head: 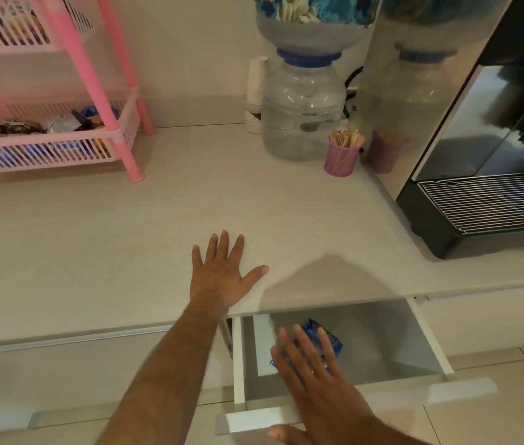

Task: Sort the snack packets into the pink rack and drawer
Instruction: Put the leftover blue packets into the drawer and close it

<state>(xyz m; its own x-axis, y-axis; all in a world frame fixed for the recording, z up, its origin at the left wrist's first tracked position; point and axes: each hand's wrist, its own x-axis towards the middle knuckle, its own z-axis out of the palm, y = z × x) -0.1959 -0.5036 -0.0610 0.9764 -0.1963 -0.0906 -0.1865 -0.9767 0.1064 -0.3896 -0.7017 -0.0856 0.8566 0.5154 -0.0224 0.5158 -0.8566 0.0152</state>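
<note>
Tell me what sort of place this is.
Probably a kitchen or office pantry: a steel-fronted coffee machine with a wire drip grate, a clear water dispenser jug, and a pink plastic snack rack share a pale countertop.

rack (61, 136) back-left on counter (126, 236), packet (325, 340) in drawer (382, 348) below

One head-worn camera looks steeply down, close over the countertop (126, 252) and open drawer (382, 342).

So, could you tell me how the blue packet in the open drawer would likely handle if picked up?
The blue packet has a glossy wrapper, so it is probably a bit slippery. It looks thin and crinkled, so likely floppy and light. Lying flat in the drawer, it should slide rather than roll.
</note>
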